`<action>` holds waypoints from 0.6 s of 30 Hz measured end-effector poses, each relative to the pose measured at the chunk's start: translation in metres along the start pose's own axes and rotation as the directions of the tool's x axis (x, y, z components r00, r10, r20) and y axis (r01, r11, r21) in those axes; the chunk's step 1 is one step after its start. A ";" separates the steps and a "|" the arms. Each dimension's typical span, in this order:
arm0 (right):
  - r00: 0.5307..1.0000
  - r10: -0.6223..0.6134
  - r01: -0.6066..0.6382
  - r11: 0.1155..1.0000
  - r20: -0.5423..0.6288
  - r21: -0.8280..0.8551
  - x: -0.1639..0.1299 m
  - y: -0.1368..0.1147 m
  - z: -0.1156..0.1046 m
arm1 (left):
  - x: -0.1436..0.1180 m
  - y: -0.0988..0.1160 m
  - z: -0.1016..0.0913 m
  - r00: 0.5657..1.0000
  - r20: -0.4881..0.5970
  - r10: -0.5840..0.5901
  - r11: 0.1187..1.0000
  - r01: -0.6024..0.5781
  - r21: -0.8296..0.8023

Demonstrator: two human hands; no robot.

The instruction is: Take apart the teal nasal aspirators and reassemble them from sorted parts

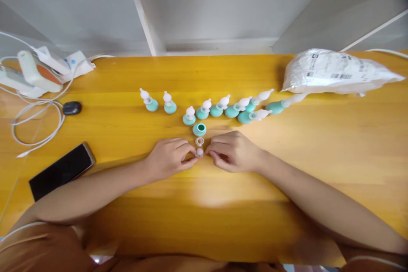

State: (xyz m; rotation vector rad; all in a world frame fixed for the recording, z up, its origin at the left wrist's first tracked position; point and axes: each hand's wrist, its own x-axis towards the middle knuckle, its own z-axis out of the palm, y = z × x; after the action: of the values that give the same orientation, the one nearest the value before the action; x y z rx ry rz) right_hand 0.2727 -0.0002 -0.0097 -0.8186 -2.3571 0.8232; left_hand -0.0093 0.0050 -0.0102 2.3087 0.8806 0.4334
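Note:
My left hand (168, 157) and my right hand (234, 151) rest on the yellow wooden table (204, 221), fingertips meeting around a small white tip piece (199, 152). Both pinch it from either side. Just beyond it lies a small clear ring (199, 141), and past that stands a teal bulb base (199, 129) with an open top. Farther back, several assembled teal bulbs with white tips (223, 108) stand or lean in a row.
A black phone (62, 170) lies at the left. A white cable (35, 123), a black mouse-like object (72, 108) and white devices (38, 72) sit at the far left. A white plastic bag (334, 72) lies at the back right.

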 end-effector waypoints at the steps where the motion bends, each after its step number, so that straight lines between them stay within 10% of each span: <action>1: 1.000 -0.006 0.006 1.000 0.012 0.014 0.000 0.001 0.000 | 0.000 0.000 0.000 1.000 0.003 0.005 1.000 -0.005 -0.010; 18: 0.995 -0.086 0.081 0.993 0.055 0.081 0.001 0.008 0.003 | 0.002 0.000 -0.003 0.997 0.047 0.065 0.995 -0.062 -0.073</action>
State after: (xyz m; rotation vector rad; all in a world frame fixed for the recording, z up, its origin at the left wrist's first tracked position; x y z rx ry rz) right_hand 0.2734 0.0042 -0.0166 -0.6672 -2.3756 0.9099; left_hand -0.0097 0.0078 -0.0076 2.2762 0.7575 0.4262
